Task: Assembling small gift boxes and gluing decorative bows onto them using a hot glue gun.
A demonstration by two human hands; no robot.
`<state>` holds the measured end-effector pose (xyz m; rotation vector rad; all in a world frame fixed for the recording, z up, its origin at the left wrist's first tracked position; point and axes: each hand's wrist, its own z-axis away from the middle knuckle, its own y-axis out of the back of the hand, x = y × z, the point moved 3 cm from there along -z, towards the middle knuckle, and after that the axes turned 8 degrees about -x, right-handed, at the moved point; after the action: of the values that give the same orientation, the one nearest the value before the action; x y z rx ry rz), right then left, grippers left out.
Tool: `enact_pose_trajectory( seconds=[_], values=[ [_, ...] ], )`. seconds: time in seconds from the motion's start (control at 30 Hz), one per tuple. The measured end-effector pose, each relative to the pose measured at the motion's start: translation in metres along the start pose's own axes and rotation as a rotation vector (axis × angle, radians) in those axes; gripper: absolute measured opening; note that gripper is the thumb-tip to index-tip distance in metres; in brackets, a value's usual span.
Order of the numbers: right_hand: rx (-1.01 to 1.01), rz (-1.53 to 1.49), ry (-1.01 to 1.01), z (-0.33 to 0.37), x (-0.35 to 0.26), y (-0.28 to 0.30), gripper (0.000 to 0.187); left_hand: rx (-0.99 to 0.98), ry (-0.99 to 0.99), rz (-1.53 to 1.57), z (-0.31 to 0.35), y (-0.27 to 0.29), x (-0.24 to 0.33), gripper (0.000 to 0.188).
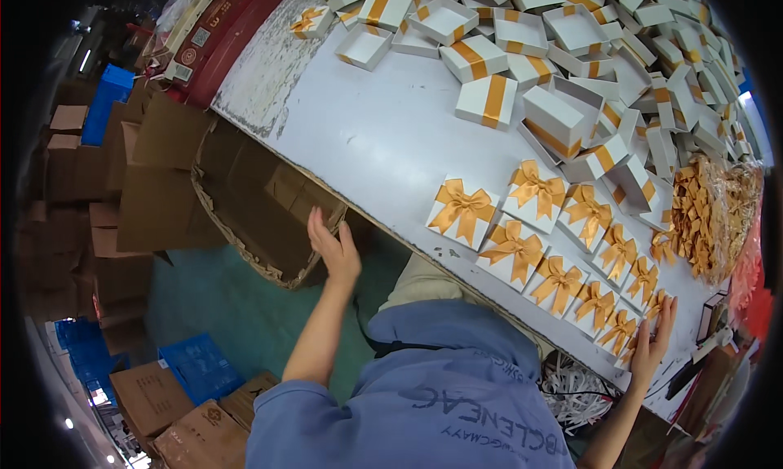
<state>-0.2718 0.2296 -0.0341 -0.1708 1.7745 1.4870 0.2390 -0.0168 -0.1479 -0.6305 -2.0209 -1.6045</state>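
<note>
Over the near edge of the table, beside an open carton, my left hand (334,247) is raised with its fingers stretched out and nothing in it. My right hand (652,345) lies along the right end of two rows of white gift boxes, fingers straight and seeming to touch the end boxes. Each box carries an orange satin bow on its lid; the leftmost gift box (440,223) stands nearest my left hand. A loose orange bow (662,246) lies behind the right end of the rows.
White box lids and bases with orange bands (487,102) are heaped across the far side. A plastic bag of orange bows (710,216) sits at the right. The open carton (245,249) stands below the table (359,134). More cartons (155,395) fill the left; red boxes (236,37) lie far left.
</note>
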Motion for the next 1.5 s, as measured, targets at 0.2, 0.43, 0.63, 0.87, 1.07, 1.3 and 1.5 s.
enact_pose_trajectory(
  seconds=[0.2, 0.43, 0.63, 0.87, 1.07, 1.3, 1.5],
  values=[
    [0.006, -0.001, -0.017, -0.005, 0.007, 0.004, 0.055, -0.718, 0.408, -0.466, -0.012, -0.043, -0.119, 0.063],
    [-0.041, -0.072, -0.034, -0.009, -0.003, 0.001, 0.058, -0.915, 0.082, -0.688, 0.031, -0.043, -0.108, 0.014],
    [-0.049, -0.053, -0.031, -0.009, -0.006, 0.005, 0.062, -1.402, -0.383, -0.5, 0.06, 0.003, -0.007, 0.021],
    [-0.004, -0.153, -0.026, -0.004, -0.009, 0.007, 0.065, -0.739, -0.95, 0.085, -0.063, 0.009, 0.252, 0.029],
    [0.006, -0.345, -0.036, 0.006, -0.021, -0.011, 0.065, -0.792, -1.066, -0.083, -0.039, -0.035, 0.249, 0.062],
    [-0.178, -0.271, 0.188, -0.009, -0.124, -0.097, 0.067, -0.655, -0.808, -0.366, -0.063, 0.067, 0.141, 0.048],
    [-0.17, -0.248, 0.341, -0.038, -0.226, -0.181, 0.067, -0.643, -0.581, 0.026, -0.093, 0.048, 0.197, 0.063]
  ],
)
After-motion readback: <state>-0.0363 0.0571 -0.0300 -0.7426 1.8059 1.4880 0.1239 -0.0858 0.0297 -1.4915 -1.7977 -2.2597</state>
